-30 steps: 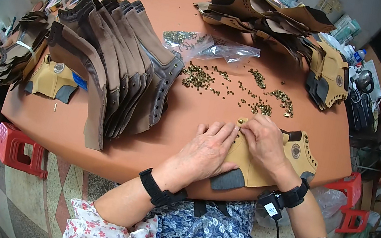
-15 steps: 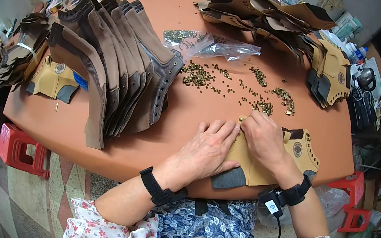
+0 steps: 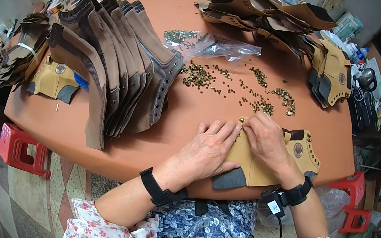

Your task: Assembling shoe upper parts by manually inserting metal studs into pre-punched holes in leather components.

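1. Both hands are at the tan boot upper [image 3: 262, 174], which lies near the table's [image 3: 190, 106] front edge: the left hand [image 3: 211, 145] flat with thumb apart, the right hand [image 3: 268, 138] pinching beside 1 brass-coloured eyelet [image 3: 241, 120] (anything between the fingertips is hidden).
2. Lighter left-hand pressure could let the leather slip.
3. Brushing the loose metal fittings [image 3: 263, 107] could scatter them.

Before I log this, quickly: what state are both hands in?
Left hand: open, resting across the tan boot upper.
Right hand: pinched closed at the upper's edge; anything held is hidden.
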### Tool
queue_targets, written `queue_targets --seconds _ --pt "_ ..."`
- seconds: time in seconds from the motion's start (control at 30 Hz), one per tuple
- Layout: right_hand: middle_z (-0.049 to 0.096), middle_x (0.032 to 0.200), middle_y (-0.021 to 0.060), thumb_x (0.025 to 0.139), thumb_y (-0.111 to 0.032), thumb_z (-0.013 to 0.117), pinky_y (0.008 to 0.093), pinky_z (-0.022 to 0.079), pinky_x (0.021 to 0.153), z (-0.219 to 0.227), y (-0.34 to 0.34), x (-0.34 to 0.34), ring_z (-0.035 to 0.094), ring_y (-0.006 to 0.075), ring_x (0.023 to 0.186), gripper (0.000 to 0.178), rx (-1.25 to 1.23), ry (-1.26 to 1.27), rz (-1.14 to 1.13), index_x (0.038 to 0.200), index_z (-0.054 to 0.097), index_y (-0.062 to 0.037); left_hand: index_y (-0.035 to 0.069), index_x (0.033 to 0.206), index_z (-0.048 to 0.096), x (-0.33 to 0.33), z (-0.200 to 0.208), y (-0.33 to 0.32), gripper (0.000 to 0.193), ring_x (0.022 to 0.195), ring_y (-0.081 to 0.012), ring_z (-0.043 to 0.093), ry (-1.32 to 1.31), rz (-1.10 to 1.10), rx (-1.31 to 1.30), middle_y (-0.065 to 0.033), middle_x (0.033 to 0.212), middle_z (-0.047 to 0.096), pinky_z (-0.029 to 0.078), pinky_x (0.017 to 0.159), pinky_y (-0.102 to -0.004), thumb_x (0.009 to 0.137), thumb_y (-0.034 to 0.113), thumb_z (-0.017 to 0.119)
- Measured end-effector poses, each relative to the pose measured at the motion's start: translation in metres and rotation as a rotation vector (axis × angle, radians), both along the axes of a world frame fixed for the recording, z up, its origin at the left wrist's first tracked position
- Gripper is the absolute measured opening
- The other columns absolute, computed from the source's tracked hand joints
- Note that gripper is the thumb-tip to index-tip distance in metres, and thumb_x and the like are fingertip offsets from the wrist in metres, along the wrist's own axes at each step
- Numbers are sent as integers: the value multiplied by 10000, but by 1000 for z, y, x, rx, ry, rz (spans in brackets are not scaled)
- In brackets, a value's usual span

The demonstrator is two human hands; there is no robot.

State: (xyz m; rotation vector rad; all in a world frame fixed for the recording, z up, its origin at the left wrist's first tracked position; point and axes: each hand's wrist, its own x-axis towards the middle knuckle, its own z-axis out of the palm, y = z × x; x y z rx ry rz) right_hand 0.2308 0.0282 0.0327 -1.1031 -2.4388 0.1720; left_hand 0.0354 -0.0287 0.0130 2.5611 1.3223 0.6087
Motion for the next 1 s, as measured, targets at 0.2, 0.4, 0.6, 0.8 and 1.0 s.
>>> queue_targets --seconds 0.2,0.4,0.6,0.8,1.0 --pt "591 868 128 848 -95 663 428 499 768 3 0 -1 599 325 868 79 -21 -25 -8 879 631 -29 -45 1384 471 0 -1 0 821 1224 -344 466 1 10 5 -173 1379 476 393 1001 -472 824 515 685" --pt "588 849 130 827 -97 675 437 504 755 4 -1 -3 601 336 870 93 -14 -29 -19 873 632 -29 -44 1385 471 1 2 0 818 1231 -345 464 4 2 -18 -173 1378 477 390 1004 -476 825 513 684" --pt "584 858 140 825 -91 673 439 501 748 2 5 -4 596 340 865 94 21 -72 17 859 617 -23 -43 1386 468 0 0 0 818 1225 -345 468 15 7 -8 -173 1372 479 392 1003 -474 825 512 683" --pt "580 874 149 850 -91 658 439 490 739 4 2 1 592 346 851 93 -35 48 -14 879 604 -21 -40 1387 464 0 1 0 815 1218 -345 472 0 -7 -6 -175 1371 478 398 996 -476 822 504 688" --pt "580 878 150 859 -86 655 440 486 740 3 -4 6 592 350 849 82 -38 78 -49 866 608 -20 -39 1383 468 1 -1 0 811 1216 -347 471 -7 -7 -5 -178 1371 478 401 990 -477 820 499 692"
